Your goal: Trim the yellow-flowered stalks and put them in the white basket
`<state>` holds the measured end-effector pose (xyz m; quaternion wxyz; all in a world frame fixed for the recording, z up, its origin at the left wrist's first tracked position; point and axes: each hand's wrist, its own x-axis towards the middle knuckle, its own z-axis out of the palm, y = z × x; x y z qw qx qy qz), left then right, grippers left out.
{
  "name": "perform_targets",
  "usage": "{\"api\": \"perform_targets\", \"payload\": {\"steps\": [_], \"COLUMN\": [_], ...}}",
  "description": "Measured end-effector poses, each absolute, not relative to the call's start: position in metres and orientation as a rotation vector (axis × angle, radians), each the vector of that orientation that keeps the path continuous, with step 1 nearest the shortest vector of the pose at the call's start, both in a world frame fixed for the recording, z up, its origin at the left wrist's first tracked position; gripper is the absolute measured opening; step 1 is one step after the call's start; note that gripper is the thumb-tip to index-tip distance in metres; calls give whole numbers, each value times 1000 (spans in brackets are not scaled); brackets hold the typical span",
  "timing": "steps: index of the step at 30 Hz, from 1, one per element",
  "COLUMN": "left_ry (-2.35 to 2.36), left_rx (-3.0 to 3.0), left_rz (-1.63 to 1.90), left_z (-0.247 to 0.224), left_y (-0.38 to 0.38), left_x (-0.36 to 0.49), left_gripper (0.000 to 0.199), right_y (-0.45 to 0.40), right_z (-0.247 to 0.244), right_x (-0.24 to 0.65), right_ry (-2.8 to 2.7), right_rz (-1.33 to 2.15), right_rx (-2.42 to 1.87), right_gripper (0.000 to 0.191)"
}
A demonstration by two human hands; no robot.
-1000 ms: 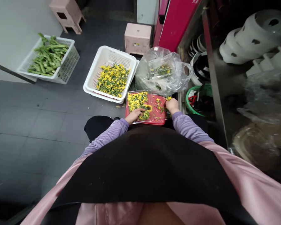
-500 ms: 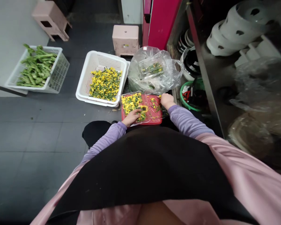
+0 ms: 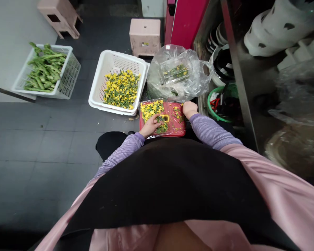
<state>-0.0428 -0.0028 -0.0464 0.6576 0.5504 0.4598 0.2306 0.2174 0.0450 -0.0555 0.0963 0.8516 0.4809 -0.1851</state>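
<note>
A clear plastic box (image 3: 146, 108), its lid folded open to the right, lies on a red tray (image 3: 182, 131) at my lap. Yellow flowers with green stems (image 3: 152, 106) fill much of the box. My left hand (image 3: 151, 125) rests over the box's lower part, fingers extended and slightly apart, touching the flowers. Loose green and yellow bits (image 3: 177, 113) are scattered on the tray's right half, under or on the clear lid. At the tray's upper right edge my right hand (image 3: 190, 109) is closed; a bit of yellow shows at its fingertips, the rest hidden.
Ahead stands a white basket (image 3: 95, 83) of yellow flowers, beside a clear plastic bag (image 3: 154, 78) with a filled box on top. Farther left is a white basket (image 3: 72, 75) of green stalks. Pink stools (image 3: 144, 33), a green basket (image 3: 210, 108) and a metal shelf (image 3: 242, 83) surround the spot.
The view has shifted slightly, so everything sits a little farther right and higher. Both hands remain at the tray, with almost no movement relative to it.
</note>
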Motion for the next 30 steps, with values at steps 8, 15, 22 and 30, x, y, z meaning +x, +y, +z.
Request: {"api": "perform_targets", "payload": {"steps": [8,15,22,30], "left_ry": [1122,1190,1224,1230], "left_rx": [1384,1572,1667,1645], "left_rz": [467,375,320,325], "left_z": [-48,-53,-50,-51], "left_y": [-3,1,2,3], "left_x": [-45,-44,-45,-44], "left_gripper": [60,42,40,36], "right_y": [49,42,48,41], "right_z": [-61,-59,-66,-71], "right_x": [237,238,242,261], "right_ry": [1198,1199,1185,1398], "right_rz": [-799,-775,-792,-916], "right_rx": [2756,2759,2709,2649], "right_gripper": [38,37,40,34]}}
